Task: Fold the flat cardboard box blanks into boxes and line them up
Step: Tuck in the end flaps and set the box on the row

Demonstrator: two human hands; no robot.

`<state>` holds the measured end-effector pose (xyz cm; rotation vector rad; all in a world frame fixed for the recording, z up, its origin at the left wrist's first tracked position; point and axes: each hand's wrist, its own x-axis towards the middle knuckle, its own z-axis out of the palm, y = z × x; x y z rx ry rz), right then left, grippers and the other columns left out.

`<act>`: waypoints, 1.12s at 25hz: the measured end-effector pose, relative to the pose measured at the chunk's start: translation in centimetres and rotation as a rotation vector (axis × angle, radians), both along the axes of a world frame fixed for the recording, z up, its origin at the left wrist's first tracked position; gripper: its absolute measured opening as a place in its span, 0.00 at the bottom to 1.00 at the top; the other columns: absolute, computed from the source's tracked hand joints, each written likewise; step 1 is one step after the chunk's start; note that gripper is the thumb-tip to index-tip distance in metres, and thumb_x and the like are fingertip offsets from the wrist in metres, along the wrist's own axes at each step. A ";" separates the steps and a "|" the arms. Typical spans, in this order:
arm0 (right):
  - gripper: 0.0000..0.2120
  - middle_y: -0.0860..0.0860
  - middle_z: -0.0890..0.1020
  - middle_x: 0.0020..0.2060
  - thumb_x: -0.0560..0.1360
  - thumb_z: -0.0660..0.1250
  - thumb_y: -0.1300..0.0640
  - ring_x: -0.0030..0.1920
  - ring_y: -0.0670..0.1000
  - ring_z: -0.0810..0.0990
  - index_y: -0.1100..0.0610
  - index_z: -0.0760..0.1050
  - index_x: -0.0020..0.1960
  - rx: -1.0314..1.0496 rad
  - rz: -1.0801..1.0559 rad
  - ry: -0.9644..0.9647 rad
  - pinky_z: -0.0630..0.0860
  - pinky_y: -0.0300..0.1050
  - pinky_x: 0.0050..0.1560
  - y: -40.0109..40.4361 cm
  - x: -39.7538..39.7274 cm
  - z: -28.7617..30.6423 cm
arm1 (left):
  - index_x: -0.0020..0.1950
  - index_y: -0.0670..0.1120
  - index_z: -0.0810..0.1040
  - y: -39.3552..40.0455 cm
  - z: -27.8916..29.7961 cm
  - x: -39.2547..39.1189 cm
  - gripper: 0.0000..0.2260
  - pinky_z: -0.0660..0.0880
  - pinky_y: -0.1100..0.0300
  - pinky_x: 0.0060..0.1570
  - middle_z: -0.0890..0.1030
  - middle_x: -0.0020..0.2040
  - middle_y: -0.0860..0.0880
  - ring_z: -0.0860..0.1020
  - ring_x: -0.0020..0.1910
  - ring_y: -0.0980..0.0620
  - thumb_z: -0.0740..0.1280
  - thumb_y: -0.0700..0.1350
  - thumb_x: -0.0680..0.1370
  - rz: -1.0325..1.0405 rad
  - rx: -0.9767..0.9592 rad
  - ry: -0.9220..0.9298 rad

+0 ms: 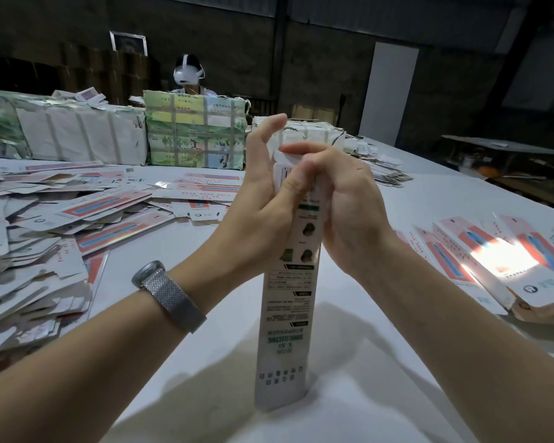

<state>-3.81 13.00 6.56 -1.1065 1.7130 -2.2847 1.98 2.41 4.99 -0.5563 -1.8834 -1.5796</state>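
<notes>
A tall narrow white box (290, 314) with green print stands upright on the white table (381, 362), its bottom end near me. My left hand (263, 190) holds its upper left side, thumb across the front and fingers stretched upward. My right hand (343, 203) grips the upper right side, its fingers curled over the top flap. A wide heap of flat box blanks (61, 225) covers the table to the left. Several folded boxes (480, 257) with pink and blue print lie in a row at the right.
Strapped bundles of blanks (192, 135) stand along the table's far side, with another person (189, 75) in a white headset seated behind them. More loose blanks (387, 174) lie at the far right. A dark bench (506, 148) stands beyond the table's right edge.
</notes>
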 end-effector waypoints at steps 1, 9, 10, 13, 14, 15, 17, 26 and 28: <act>0.10 0.52 0.82 0.37 0.73 0.62 0.58 0.41 0.53 0.80 0.55 0.83 0.46 0.019 0.005 0.025 0.79 0.47 0.38 0.1 -0.2 0.1 | 0.73 0.52 0.54 0.0 0.1 0.1 0.18 0.79 0.64 0.36 0.81 0.34 0.54 0.83 0.34 0.56 0.55 0.43 0.86 -0.019 0.003 0.009; 0.11 0.57 0.81 0.39 0.73 0.63 0.58 0.44 0.56 0.78 0.57 0.84 0.46 0.125 0.020 0.157 0.72 0.56 0.46 1.7 -1.5 1.3 | 0.71 0.55 0.58 -0.3 0.9 0.7 0.14 0.81 0.57 0.42 0.81 0.49 0.37 0.83 0.45 0.44 0.54 0.45 0.86 -0.111 0.048 -0.099; 0.11 0.59 0.81 0.40 0.74 0.63 0.58 0.44 0.59 0.77 0.58 0.84 0.47 0.117 0.002 0.167 0.70 0.58 0.46 1.6 -1.5 1.2 | 0.71 0.55 0.58 -0.4 1.0 0.7 0.14 0.81 0.57 0.42 0.81 0.50 0.38 0.84 0.46 0.42 0.54 0.46 0.86 -0.113 0.071 -0.120; 0.12 0.65 0.78 0.42 0.76 0.62 0.57 0.43 0.67 0.75 0.60 0.83 0.50 0.100 -0.049 0.238 0.71 0.64 0.42 1.1 -1.5 0.7 | 0.72 0.55 0.61 -0.5 1.1 0.8 0.13 0.78 0.60 0.35 0.83 0.44 0.43 0.82 0.38 0.48 0.54 0.47 0.87 -0.098 0.145 -0.171; 0.11 0.68 0.77 0.44 0.77 0.62 0.57 0.43 0.71 0.74 0.61 0.82 0.50 0.088 -0.049 0.266 0.72 0.69 0.41 1.0 -1.5 0.6 | 0.71 0.55 0.62 -0.5 1.2 0.8 0.12 0.77 0.61 0.33 0.82 0.41 0.45 0.81 0.37 0.49 0.54 0.47 0.87 -0.097 0.170 -0.173; 0.11 0.70 0.76 0.45 0.77 0.62 0.57 0.45 0.74 0.73 0.61 0.82 0.49 0.072 -0.046 0.290 0.71 0.73 0.41 0.9 -1.6 0.6 | 0.69 0.56 0.64 -0.4 1.3 0.8 0.11 0.77 0.61 0.32 0.82 0.40 0.46 0.80 0.35 0.51 0.54 0.47 0.87 -0.102 0.195 -0.172; 0.10 0.66 0.76 0.45 0.78 0.62 0.58 0.46 0.72 0.74 0.60 0.81 0.49 0.036 -0.043 0.317 0.69 0.76 0.43 0.9 -1.6 0.5 | 0.66 0.56 0.65 -0.2 1.5 0.8 0.09 0.77 0.61 0.31 0.82 0.39 0.48 0.80 0.34 0.52 0.55 0.46 0.87 -0.122 0.232 -0.174; 0.10 0.61 0.78 0.44 0.80 0.59 0.63 0.44 0.56 0.78 0.60 0.79 0.50 0.038 -0.047 0.434 0.77 0.47 0.45 0.8 -1.8 0.2 | 0.65 0.52 0.65 0.2 1.5 1.0 0.08 0.76 0.62 0.28 0.80 0.34 0.51 0.78 0.31 0.56 0.55 0.45 0.86 -0.173 0.222 -0.207; 0.11 0.60 0.77 0.45 0.80 0.58 0.61 0.45 0.58 0.77 0.60 0.79 0.51 0.028 -0.028 0.419 0.76 0.48 0.46 0.7 -1.8 0.0 | 0.64 0.53 0.64 0.3 1.5 1.0 0.08 0.75 0.63 0.28 0.80 0.35 0.51 0.79 0.31 0.56 0.55 0.45 0.86 -0.163 0.229 -0.197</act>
